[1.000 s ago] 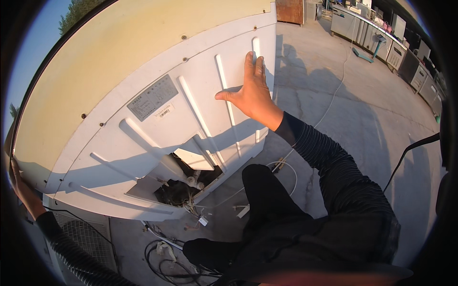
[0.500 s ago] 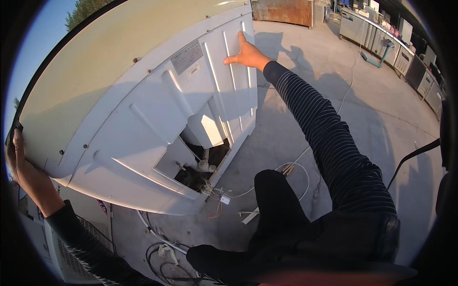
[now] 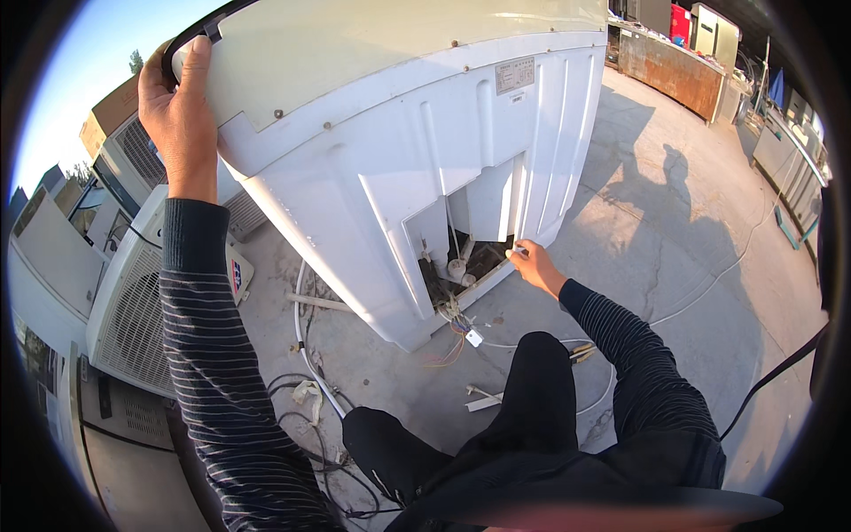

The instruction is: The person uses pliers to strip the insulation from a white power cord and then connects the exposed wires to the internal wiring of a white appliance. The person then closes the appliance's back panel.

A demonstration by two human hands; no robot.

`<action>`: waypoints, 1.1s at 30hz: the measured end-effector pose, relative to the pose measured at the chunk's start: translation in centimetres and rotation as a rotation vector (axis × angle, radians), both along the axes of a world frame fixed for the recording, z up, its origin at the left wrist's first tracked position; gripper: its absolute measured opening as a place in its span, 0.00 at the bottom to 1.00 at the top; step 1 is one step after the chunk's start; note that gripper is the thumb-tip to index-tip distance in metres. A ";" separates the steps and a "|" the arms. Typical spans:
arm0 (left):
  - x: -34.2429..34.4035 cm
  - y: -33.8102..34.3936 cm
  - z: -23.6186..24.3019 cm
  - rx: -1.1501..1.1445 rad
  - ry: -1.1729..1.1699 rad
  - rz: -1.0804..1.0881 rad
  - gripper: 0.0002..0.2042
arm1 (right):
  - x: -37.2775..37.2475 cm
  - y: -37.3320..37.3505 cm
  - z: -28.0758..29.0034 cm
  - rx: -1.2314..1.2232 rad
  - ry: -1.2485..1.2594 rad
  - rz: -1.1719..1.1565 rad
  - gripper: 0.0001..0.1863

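Observation:
A large white appliance cabinet [image 3: 355, 182], which looks like a washing machine seen from the back, stands tilted in front of me. My left hand [image 3: 181, 120] grips its top left corner, thumb on the cream upper panel [image 3: 381, 53] and fingers behind the dark rim. Low in the ribbed back is a rectangular opening, with a white pipe fitting [image 3: 456, 268] and dark parts inside. My right hand [image 3: 536, 266] is closed on the opening's lower right edge, fingertips partly hidden. Loose wires with a white connector [image 3: 474, 338] hang out below the opening.
Air conditioner outdoor units [image 3: 133, 301] and a metal cabinet [image 3: 133, 443] crowd the left. Hoses and cables [image 3: 306, 355] lie on the concrete by my knees, near yellow-handled pliers [image 3: 581, 353]. A rusty metal counter [image 3: 669, 75] stands at the far right.
The cabinet has shifted rightward in view and stands more upright. My right hand has come down from the upper back panel to the opening's edge. My left hand still holds the top corner.

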State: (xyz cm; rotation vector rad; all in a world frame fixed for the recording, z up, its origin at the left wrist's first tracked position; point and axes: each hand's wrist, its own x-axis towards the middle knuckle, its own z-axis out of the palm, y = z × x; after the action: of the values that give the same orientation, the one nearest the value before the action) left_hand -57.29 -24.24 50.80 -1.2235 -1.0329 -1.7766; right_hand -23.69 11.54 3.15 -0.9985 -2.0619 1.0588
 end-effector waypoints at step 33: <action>-0.6 -3.0 1.0 -0.136 -0.028 -0.496 0.11 | 9.0 -15.2 -9.5 -1.221 0.780 0.009 0.10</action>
State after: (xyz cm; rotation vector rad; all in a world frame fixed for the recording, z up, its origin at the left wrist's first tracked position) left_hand -57.92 -27.24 51.84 -1.6521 -0.9300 -2.1233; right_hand -14.74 -3.64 -6.40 -0.8153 -0.6726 2.3166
